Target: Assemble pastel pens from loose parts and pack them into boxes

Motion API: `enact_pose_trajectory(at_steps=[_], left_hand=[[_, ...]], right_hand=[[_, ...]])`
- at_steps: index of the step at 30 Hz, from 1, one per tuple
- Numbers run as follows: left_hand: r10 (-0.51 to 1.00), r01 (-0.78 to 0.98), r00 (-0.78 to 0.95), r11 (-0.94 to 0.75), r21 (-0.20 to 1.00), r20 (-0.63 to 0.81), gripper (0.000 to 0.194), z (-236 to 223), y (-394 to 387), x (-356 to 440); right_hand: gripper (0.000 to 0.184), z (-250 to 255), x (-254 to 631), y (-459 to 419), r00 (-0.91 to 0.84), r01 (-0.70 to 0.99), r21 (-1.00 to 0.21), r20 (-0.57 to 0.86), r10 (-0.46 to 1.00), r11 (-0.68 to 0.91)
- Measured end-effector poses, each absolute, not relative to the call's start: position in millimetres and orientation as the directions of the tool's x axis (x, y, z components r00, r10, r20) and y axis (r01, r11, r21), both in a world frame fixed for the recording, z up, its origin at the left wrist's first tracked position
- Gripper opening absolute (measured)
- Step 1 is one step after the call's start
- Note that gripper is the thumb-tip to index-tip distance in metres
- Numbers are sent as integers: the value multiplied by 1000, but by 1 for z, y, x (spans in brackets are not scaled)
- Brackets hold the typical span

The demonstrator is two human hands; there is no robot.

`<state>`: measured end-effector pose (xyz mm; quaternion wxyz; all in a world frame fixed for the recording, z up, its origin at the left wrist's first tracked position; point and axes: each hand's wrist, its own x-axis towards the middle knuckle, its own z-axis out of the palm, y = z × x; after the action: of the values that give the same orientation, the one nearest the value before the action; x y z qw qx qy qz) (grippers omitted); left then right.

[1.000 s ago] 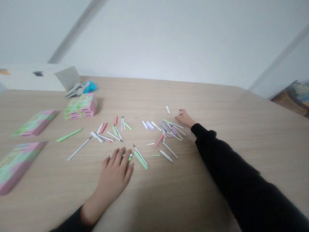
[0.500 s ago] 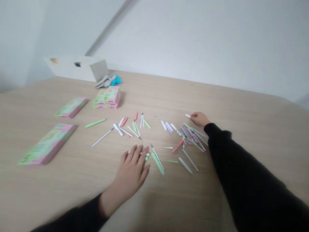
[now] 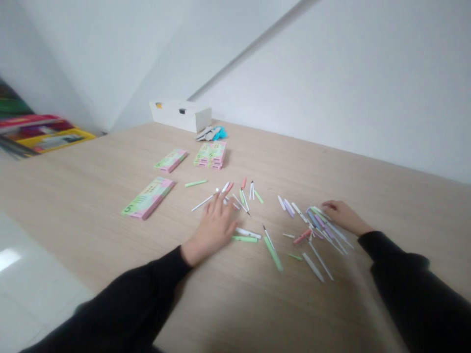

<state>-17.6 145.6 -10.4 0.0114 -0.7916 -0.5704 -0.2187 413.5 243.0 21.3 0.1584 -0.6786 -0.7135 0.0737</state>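
Observation:
My left hand (image 3: 217, 223) reaches over the loose pen parts with its fingers stretched out and apart, its fingertips above white and pink pen pieces. Close beside its thumb lie a white pen barrel (image 3: 248, 233) and a green barrel (image 3: 245, 239). At the right, my right hand (image 3: 344, 215) rests at the far edge of a jumbled pile of pen barrels and refills, including a purple barrel (image 3: 319, 221) and a red barrel (image 3: 302, 237). Its fingers are curled together; what they hold, if anything, is hidden. A green barrel (image 3: 273, 253) with a refill beside it lies between the hands.
Two flat pink-and-green boxes (image 3: 149, 198) lie on the left of the wooden table (image 3: 294, 314). Behind them are a stack of similar boxes (image 3: 210, 154), grey and blue gloves (image 3: 212, 133) and a white box (image 3: 180, 116). Colourful bins (image 3: 47, 135) stand beyond the table.
The view has swung left. My left hand has moved forward, uncovering the white and green barrels. My right hand has come back toward the pile; the white piece at its fingertips no longer shows clearly.

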Motion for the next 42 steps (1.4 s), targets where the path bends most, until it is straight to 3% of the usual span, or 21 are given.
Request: enact_pose_trajectory(at_steps=[7,12,16,20,28,42], left_hand=[[924,962,-75,-32,271,374,66,1,231,-103],[966,980,1,-53,193,258,65,-26,244,-109],[960,978,80,-127,164,268,58,-36,244,-107],[952,978,96,-145,152,290,50,-33,245,-107],[946,986,7,-61,157,325,46,-27,239,-93],[953,965,127,-183,188,276,56,-35,222,-45]], right_hand=[[46,38,282,272,-268,922,-253,129,955,293],[71,19,160,304,-435,863,-217,140,889,457],[67,-9,111,322,-461,861,-181,115,880,475],[56,-31,116,324,-496,858,-119,69,866,501],[60,-31,177,306,-454,891,-14,28,891,454],[63,-32,233,275,-284,958,-20,50,958,285]])
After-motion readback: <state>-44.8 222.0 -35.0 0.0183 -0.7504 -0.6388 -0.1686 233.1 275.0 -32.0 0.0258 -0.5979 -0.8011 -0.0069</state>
